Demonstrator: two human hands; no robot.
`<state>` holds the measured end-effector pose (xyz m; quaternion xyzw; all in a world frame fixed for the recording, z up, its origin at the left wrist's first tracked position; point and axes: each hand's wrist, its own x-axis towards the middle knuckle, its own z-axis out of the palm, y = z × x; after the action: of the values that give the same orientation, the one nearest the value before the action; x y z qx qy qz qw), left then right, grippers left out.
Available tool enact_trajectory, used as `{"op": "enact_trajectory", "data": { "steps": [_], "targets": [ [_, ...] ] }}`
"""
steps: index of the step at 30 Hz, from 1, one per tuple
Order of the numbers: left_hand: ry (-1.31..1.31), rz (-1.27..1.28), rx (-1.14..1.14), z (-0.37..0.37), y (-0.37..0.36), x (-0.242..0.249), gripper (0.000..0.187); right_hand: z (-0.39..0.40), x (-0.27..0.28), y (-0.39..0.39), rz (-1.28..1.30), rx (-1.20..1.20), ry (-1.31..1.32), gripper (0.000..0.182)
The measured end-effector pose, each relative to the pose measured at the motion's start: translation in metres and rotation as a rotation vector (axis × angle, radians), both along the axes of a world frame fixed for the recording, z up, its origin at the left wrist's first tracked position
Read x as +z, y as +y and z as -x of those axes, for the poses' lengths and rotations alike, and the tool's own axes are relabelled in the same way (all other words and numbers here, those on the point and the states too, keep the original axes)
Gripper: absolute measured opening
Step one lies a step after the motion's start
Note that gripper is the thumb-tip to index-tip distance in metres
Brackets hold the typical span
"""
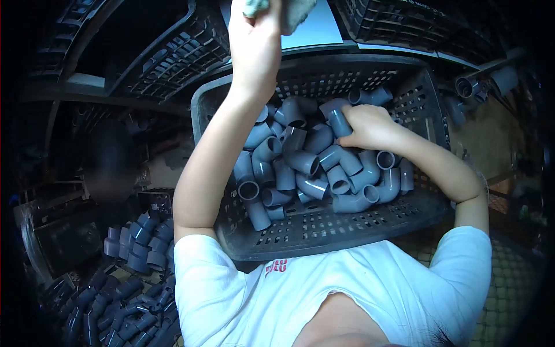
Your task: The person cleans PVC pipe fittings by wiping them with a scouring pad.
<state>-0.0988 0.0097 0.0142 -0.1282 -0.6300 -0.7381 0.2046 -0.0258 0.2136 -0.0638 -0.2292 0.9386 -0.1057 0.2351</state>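
Note:
My left hand [254, 34] is raised at the top edge, partly cut off by the frame. Its fingers are closed round a pale greenish cloth [298, 13], which sticks out on both sides. Inside a black plastic basket [324, 238], my right hand [370, 126] grips a grey pipe elbow [339, 120], with the thumb on its near side; the other fingers are mostly hidden. Many similar grey elbows lie jumbled in the basket around it, among them one pipe elbow [357, 199] near the front.
Black crates [179, 61] stand behind on the left, and another crate [399, 23] at the back right. A heap of grey fittings [118, 309] lies at lower left, with stacked fittings [139, 240] above it. More grey fittings [471, 88] sit at the right.

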Motion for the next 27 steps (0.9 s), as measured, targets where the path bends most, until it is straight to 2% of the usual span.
{"op": "enact_trajectory", "data": {
  "steps": [1, 2, 3, 5, 6, 7, 8, 9, 11, 12, 13, 15, 18, 21, 23, 24, 25, 27],
  "targets": [
    [-0.015, 0.127, 0.036, -0.005, 0.003, 0.001, 0.038, -0.001, 0.002, 0.003, -0.002, 0.000, 0.003, 0.058],
    [-0.144, 0.142, -0.019, -0.009, 0.003, 0.003, 0.029, 0.000, 0.003, 0.006, 0.094, -0.001, 0.020, 0.055],
    [-0.021, -0.068, -0.238, -0.012, 0.008, 0.000, 0.026, 0.001, 0.005, 0.007, 0.192, -0.004, 0.039, 0.053],
    [-0.081, -0.092, -0.270, -0.008, 0.007, -0.006, 0.030, 0.014, 0.016, 0.008, 0.271, -0.027, 0.011, 0.048],
    [0.030, 0.041, -0.110, 0.003, 0.008, -0.014, 0.036, 0.023, 0.027, 0.008, 0.403, -0.092, -0.108, 0.047],
    [0.040, 0.037, -0.107, 0.002, 0.006, -0.015, 0.036, 0.030, 0.040, 0.009, 0.531, -0.153, -0.228, 0.046],
    [0.081, 0.110, -0.067, -0.002, 0.002, -0.014, 0.028, 0.035, 0.051, 0.010, 0.706, -0.263, -0.405, 0.042],
    [0.124, 0.183, -0.024, -0.005, -0.004, -0.013, 0.022, 0.037, 0.062, 0.013, 0.850, -0.306, -0.440, 0.047],
    [0.229, 0.372, 0.056, -0.006, -0.017, -0.015, 0.028, 0.038, 0.086, 0.006, 1.076, -0.384, -0.439, 0.056],
    [0.212, 0.362, 0.070, -0.010, -0.019, -0.012, 0.029, 0.044, 0.091, 0.006, 1.090, -0.361, -0.486, 0.061],
    [0.197, 0.356, 0.083, -0.012, -0.021, -0.009, 0.030, 0.047, 0.095, 0.000, 1.173, -0.394, -0.527, 0.051],
    [0.225, 0.409, 0.117, -0.009, -0.024, -0.008, 0.032, 0.063, 0.081, -0.008, 1.329, -0.419, -0.574, 0.043],
    [0.268, 0.663, 0.124, 0.004, -0.026, -0.005, 0.034, 0.088, 0.069, -0.026, 1.585, -0.496, -0.680, 0.033],
    [0.153, 0.745, 0.117, 0.021, -0.029, -0.003, 0.039, 0.106, 0.068, -0.033, 1.650, -0.442, -0.865, 0.033],
    [0.182, 0.754, 0.166, 0.028, -0.029, -0.008, 0.041, 0.106, 0.065, -0.041, 1.641, -0.434, -0.706, 0.039],
    [0.203, 0.763, 0.200, 0.030, -0.027, -0.009, 0.043, 0.106, 0.066, -0.041, 1.626, -0.414, -0.663, 0.051],
    [0.216, 0.811, 0.204, 0.023, -0.025, -0.009, 0.049, 0.105, 0.066, -0.041, 1.646, -0.398, -0.647, 0.061],
    [0.305, 0.773, 0.140, 0.016, -0.021, -0.022, 0.052, 0.102, 0.068, -0.039, 1.648, -0.427, -0.660, 0.066]
  ]
}}
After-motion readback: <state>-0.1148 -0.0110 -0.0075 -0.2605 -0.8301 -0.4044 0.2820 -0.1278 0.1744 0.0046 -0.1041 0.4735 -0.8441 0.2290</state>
